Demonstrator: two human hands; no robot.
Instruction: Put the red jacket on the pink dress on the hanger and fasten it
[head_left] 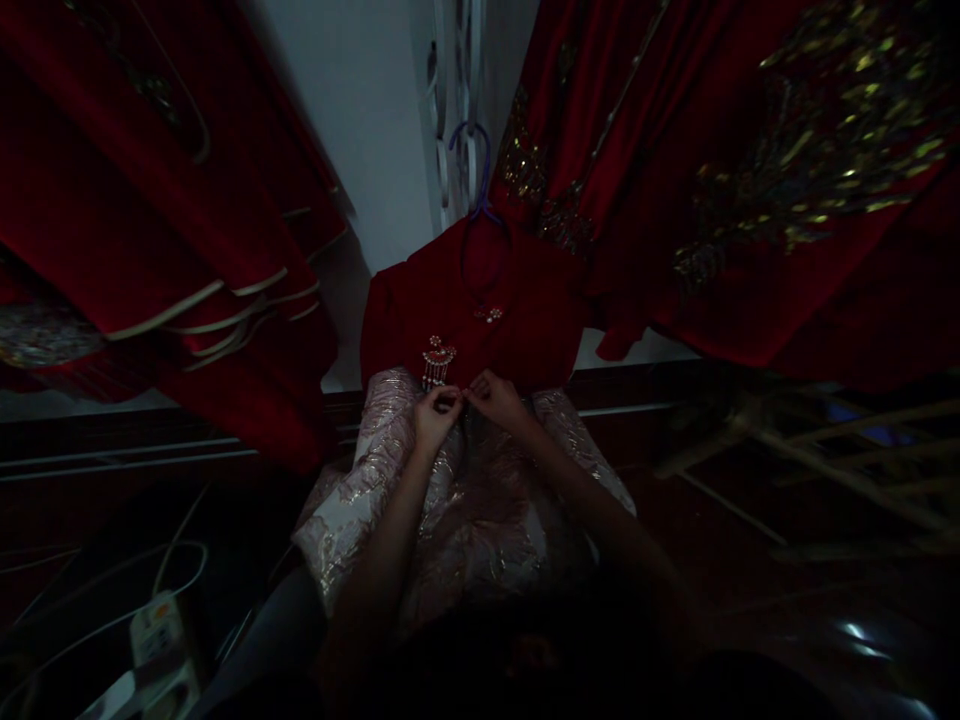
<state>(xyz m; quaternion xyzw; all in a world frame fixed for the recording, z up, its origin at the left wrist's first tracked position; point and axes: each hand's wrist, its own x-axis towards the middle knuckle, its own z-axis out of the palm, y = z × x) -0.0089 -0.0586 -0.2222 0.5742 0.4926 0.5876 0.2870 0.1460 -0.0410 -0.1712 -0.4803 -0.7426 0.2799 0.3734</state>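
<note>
A small red garment point(472, 320) hangs on a purple hanger point(474, 165) in front of me. A tasselled ornament point(437, 362) and a small pearl clasp point(489, 314) sit on its front. Below it hangs a pale pink skirt point(480, 500) with a gold pattern. My left hand point(435, 412) and my right hand point(495, 398) meet at the seam where the red top joins the pink skirt. Both hands have their fingers pinched together on something small there, just under the ornament. What they pinch is too small and dark to make out.
Red garments with cream piping point(187, 260) hang at the left. Red garments with gold embroidery point(787, 170) hang at the right. A white wall point(360, 120) lies behind. A white power strip point(161, 640) with cables lies on the dark floor at lower left. Pale bars point(825, 450) stand at right.
</note>
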